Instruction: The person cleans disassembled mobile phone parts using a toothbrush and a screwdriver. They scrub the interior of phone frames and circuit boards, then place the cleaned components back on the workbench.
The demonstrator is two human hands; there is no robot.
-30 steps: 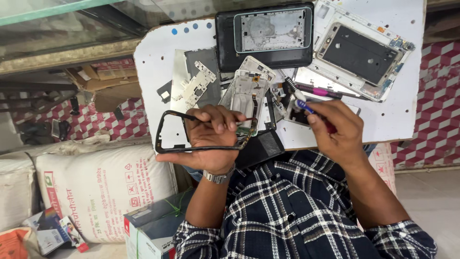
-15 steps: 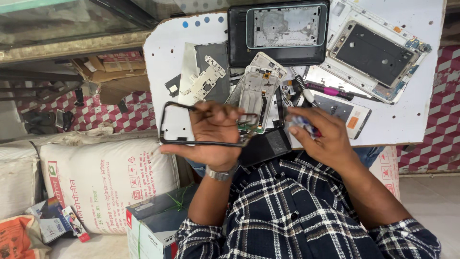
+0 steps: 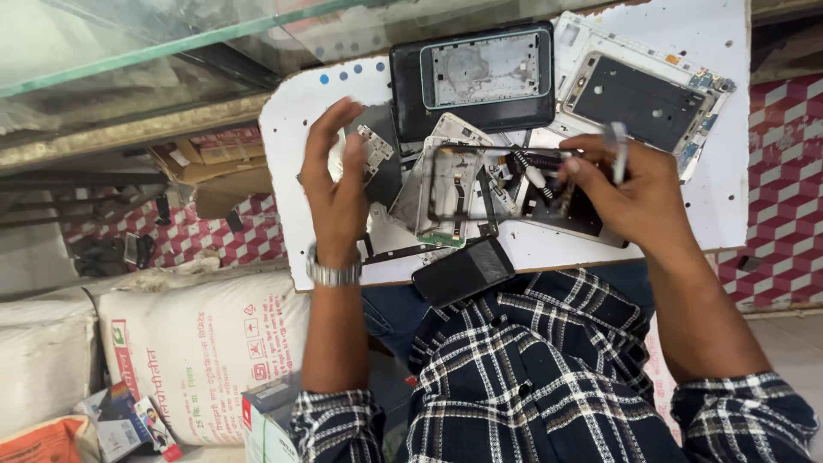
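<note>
Far off to the left of my left hand point(image 3: 336, 184) lie white woven sacks point(image 3: 201, 339) with red and green print, and below them near my elbow a small cardboard box point(image 3: 273, 416). My left hand, a metal wristwatch point(image 3: 333, 274) on the wrist, hovers over the left part of the white work board point(image 3: 291, 171), fingers spread wide and holding nothing; just under its fingertips sits a small silver metal phone plate point(image 3: 373, 147). Just right of that hand, between my two hands, a thin black phone frame point(image 3: 459, 184) stands tilted over a silvery phone chassis point(image 3: 446, 193) with cables showing. Below these, at the near edge of the board, a dark phone screen panel point(image 3: 463, 270) lies partly over the edge, touching my checked shirt point(image 3: 531, 369). Beyond the frame, farther from me, lies a black tablet housing point(image 3: 476, 77) with a grey inner plate. My right hand point(image 3: 634, 193) is curled narrow, pinching a slim white tool point(image 3: 619, 150) upright between thumb and fingers; I cannot tell what kind of tool it is. Its knuckles hover over an opened phone body point(image 3: 566, 210), and just beyond it lies a white phone midframe point(image 3: 643, 94) with a dark centre.
</note>
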